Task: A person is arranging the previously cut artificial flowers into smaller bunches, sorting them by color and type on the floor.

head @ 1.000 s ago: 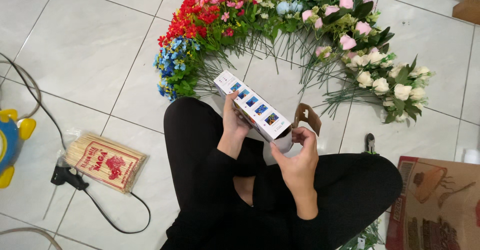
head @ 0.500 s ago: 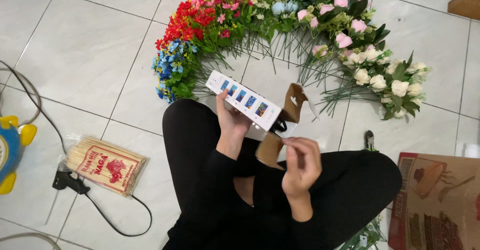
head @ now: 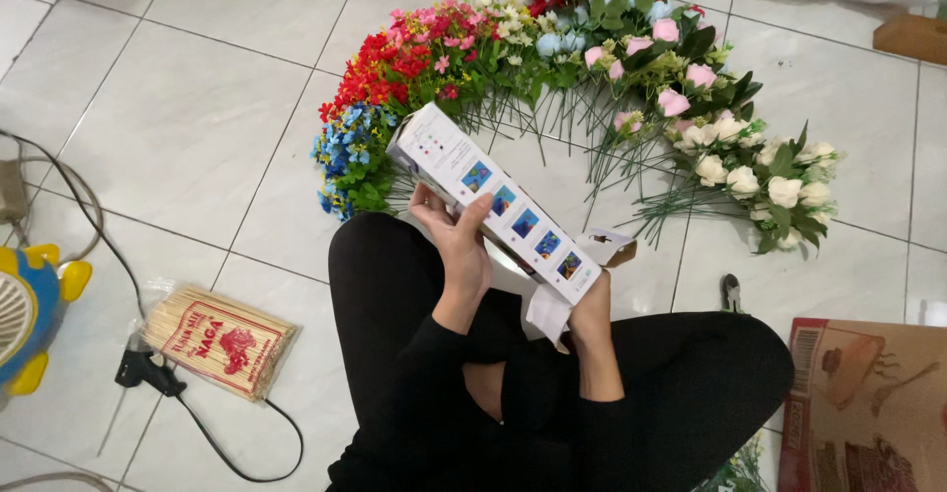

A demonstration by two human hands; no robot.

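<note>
A person sits cross-legged on the tiled floor (head: 197, 127). The left hand (head: 456, 241) has its fingers clamped around the middle of a long white carton (head: 493, 201), steadying it tilted over the lap. The right hand (head: 590, 305) works at its opened lower end flap (head: 610, 246); whether those fingers are closed cannot be told. Artificial flowers (head: 592, 68) lie in an arc beyond the knees, within reach.

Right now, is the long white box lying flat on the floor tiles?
No. The long white box is held up over the lap, gripped by the left hand at its middle and the right hand at its opened end.
</note>
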